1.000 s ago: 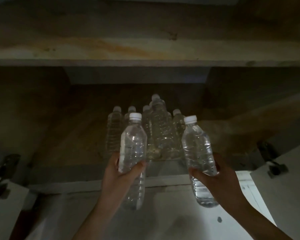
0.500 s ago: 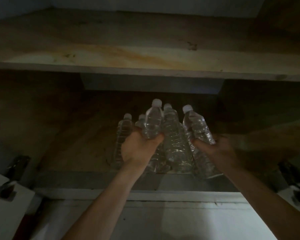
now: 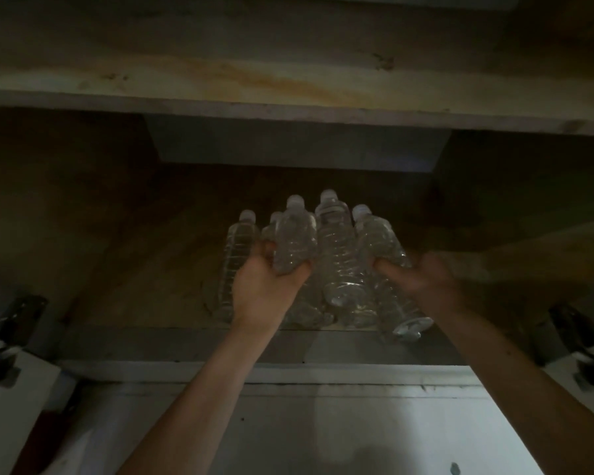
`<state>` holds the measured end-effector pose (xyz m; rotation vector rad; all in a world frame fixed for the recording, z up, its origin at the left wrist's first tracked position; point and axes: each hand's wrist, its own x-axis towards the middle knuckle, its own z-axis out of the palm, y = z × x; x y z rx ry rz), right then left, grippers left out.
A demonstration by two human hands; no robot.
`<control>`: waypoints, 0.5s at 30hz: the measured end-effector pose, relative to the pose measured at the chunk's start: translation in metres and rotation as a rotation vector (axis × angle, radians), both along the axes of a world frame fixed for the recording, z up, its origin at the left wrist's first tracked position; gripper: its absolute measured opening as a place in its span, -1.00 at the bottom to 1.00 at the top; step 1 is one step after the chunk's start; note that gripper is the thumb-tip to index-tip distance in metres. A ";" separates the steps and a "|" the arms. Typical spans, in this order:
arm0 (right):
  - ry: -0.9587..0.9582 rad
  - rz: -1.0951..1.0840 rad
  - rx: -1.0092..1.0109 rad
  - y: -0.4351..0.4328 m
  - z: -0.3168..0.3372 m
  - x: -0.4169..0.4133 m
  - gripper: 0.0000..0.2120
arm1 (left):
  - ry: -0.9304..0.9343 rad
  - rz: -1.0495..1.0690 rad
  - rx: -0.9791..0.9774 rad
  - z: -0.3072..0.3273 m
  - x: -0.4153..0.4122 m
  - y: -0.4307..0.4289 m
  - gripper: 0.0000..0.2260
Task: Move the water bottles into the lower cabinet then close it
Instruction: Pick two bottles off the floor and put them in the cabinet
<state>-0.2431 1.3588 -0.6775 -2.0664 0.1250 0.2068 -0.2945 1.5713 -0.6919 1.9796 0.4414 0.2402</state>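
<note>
Your left hand (image 3: pixel 264 289): grip clamped on a bottle (image 3: pixel 294 241). Right hand (image 3: pixel 422 282): grip clamped on another bottle (image 3: pixel 381 245). Both inside the cabinet (image 3: pixel 83 234), against the bottles (image 3: pixel 336 248) standing there.

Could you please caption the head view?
Left hand and right hand each set a clear plastic water bottle among others in the cabinet.

Both hands (image 3: pixel 266 286) carried bottles (image 3: pixel 294 243) inside (among the cluster).

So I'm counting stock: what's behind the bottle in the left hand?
Behind the bottle in the left hand, one white-capped bottle peeks out; the hand and bottle cover anything more.
</note>
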 end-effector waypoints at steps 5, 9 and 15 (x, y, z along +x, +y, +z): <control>-0.127 0.080 -0.013 -0.017 -0.014 -0.027 -0.67 | -0.080 -0.202 -0.106 -0.011 -0.020 0.007 -0.54; -0.167 0.181 0.017 -0.032 -0.013 -0.054 -0.55 | -0.158 -0.266 0.120 -0.019 -0.035 0.013 -0.42; -0.225 0.171 0.003 -0.033 -0.023 -0.072 -0.45 | -0.191 -0.226 0.216 -0.025 -0.048 0.013 -0.33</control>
